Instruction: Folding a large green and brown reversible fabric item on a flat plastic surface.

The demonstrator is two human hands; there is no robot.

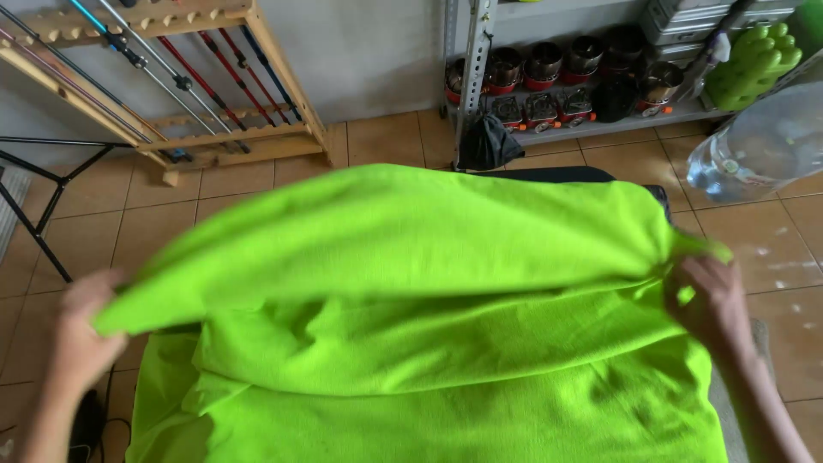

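Head view: a bright green cloth (429,283) is seen spread across the middle of the picture, its near part lying over a surface that is almost wholly hidden beneath it, its far part lifted into a raised fold. The left hand (81,330) is closed on the left edge of the raised fold, and the right hand (711,296) is pinched shut on the right edge, so that the fabric is stretched between the two, which are held well apart. A slip is judged possible at the right edge, where only a small tab of fabric is gripped; if it were released, the fold would drop unevenly and wrinkles would be set into the lower layer. A dark cable (107,429) is seen hanging near the left wrist, and snagging on it is judged a minor risk. On the metal shelf (591,129) by the wall, a row of small round stoves or pots (557,64) is stored; their contents cannot be made out. A clear plastic bottle (759,146) is seen at the right, lying tilted; whether liquid is inside cannot be told. A wooden rack (274,129) holding thin poles (171,77) is leaned at the left wall above the tiled floor (257,184).
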